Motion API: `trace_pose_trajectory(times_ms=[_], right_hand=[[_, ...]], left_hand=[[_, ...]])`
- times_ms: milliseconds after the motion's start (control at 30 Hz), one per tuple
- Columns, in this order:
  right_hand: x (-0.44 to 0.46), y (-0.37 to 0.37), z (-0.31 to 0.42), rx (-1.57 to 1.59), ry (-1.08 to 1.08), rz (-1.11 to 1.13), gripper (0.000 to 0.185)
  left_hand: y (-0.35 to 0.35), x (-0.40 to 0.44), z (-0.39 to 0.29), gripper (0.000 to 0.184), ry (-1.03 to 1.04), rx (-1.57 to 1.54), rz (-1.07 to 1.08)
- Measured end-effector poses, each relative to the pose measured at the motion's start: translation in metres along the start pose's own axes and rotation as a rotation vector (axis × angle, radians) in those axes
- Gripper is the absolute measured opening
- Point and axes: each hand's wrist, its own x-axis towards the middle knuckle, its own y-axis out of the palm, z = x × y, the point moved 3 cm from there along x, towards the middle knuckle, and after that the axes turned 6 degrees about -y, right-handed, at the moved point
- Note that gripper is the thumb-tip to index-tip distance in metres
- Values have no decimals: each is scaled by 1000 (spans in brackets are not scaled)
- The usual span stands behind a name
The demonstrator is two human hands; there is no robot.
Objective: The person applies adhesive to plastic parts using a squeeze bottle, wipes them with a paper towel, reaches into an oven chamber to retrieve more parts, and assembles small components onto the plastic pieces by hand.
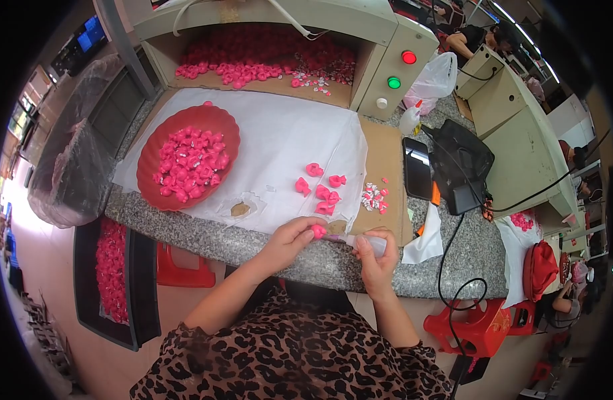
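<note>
Between the fingertips of my left hand (290, 241) is a small pink figurine (318, 231), held above the front edge of the bench. My right hand (376, 260) is closed round a whitish squeeze bottle (373, 245), its thin nozzle aimed at the figurine; whether the tip touches it I cannot tell. Just beyond my hands, several more pink figurines (325, 196) sit on white paper. To their right lies a little pile of tiny white and pink pieces (374, 199) on brown cardboard. A red scalloped bowl (148, 163) heaped with pink figurines stands to the left.
A beige machine (380, 73) with red and green buttons backs the bench, many pink pieces in its opening. At right are a phone (417, 168), a black pouch (461, 157), a glue bottle (410, 120) and a hanging cable. Black crate (145, 293) and red stools (476, 328) stand below.
</note>
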Motion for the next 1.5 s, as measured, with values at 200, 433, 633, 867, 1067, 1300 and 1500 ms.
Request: trace_pose_trajectory(times_ms=[200,433,633,867,1067,1300,1500], right_hand=[[-5,1,-6,-6,5,-13,14],[-6,3,-9,16,-13,-75,15],[-7,3,-11,40,35,-93,16],[-11,9,-11,97,26,-140,16],[-13,12,-7,26,-76,-117,15],[-16,12,-12,-61,-120,-61,14],[-14,9,-13,-58,-130,-91,16]], left_hand=[[-1,0,3,24,-7,-15,0],[0,2,8,24,44,-88,11],[1,2,10,23,63,-191,13],[4,2,13,19,83,-267,-27],[2,1,14,20,140,-183,-88],[3,1,15,22,157,-129,-114],[3,2,15,23,140,-145,-109]])
